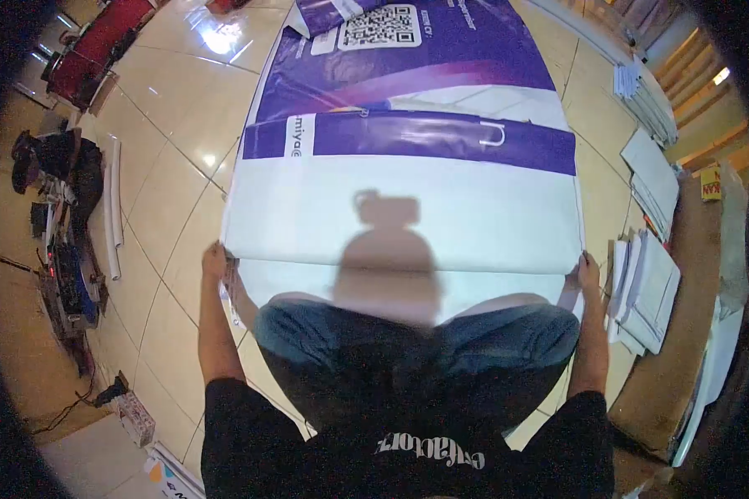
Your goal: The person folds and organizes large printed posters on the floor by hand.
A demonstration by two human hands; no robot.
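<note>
A large printed banner (408, 204), white in front and purple with a QR code at the far end, lies over the tiled floor before my knees. Its near part is folded, with a straight fold line running across between my hands. At the left end of this line, my left hand (215, 261) is closed on the banner's edge. My right hand (589, 272) pinches the opposite edge at about the same height. A head-shaped shadow falls on the white middle.
Stacked white panels (645, 283) and a long brown board (682, 308) are at the right. Tools and cables (66, 266) lie at the left, beside white rolled tubes (112, 212). A small box (136, 416) sits at the lower left.
</note>
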